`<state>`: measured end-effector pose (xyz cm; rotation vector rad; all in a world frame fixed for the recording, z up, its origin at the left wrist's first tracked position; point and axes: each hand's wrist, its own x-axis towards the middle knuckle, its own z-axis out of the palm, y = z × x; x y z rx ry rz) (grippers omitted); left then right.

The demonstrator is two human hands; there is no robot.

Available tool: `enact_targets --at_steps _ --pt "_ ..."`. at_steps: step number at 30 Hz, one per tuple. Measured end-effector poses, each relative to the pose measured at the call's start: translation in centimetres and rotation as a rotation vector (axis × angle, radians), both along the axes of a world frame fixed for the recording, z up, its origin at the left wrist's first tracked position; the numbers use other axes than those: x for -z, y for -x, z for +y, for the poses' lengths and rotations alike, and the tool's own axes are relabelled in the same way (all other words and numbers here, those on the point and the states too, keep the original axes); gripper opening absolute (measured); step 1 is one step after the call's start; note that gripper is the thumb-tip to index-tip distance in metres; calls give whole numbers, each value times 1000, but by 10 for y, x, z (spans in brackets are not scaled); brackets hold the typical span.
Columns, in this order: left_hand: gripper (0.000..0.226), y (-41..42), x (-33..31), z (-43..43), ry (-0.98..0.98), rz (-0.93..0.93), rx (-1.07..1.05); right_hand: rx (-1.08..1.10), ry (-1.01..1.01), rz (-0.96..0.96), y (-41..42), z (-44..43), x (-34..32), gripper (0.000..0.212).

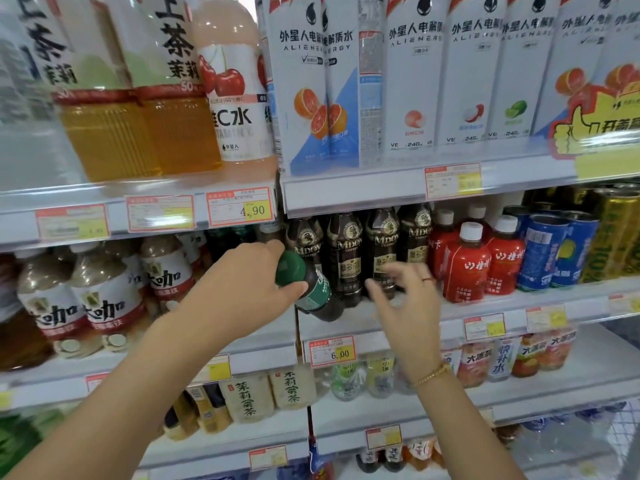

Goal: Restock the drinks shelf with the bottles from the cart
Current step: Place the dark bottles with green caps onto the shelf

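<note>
Fingers point(272, 247) of my left hand point(249, 282) are curled round the neck end of a dark bottle point(313, 293). My thumb runs under its green cap and the rest of the hand wraps over the top. It is a firm, closed grip. The bottle is tilted, cap toward me and base pointing down and in toward the shelf point(446, 311). It hangs just over the shelf's front edge, not yet standing.

My right hand point(407, 303) holds nothing. It is spread and loose in front of the row of dark coffee bottles point(346, 261). It is blurred, so I cannot say whether a fingertip touches one of them.

Those coffee bottles stand upright in a line toward the back, and a bare strip of shelf in front of them looks like where this one belongs. To their right are red bottles with white caps point(467, 268), then blue cans point(543, 251). To the left, across the shelf divider, stand milky coffee bottles point(104, 299). A price tag reading 6.00 point(331, 353) sits on the shelf lip below my hands.

As I judge it, the job is under way. One bottle is on its way in and the front of the row is unfilled. The cart is out of view, so I cannot tell how many bottles remain to be brought over.
</note>
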<state>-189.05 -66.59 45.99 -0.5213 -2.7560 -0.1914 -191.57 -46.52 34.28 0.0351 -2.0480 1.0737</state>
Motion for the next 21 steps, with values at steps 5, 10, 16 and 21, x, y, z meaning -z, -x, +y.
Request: enact_targets --at_steps 5,10,16,21 --pt "32 -11 0 -32 -75 72 31 -404 -272 -148 -19 -75 -15 69" --pt "46 -11 19 -57 -298 107 34 -389 -363 -182 3 -116 -17 62" --pt "55 -1 59 -93 -387 0 -107 -384 -347 -314 39 -132 -37 61" --pt "31 5 110 -122 -223 -129 -125 -388 -245 -381 54 -145 -21 75"
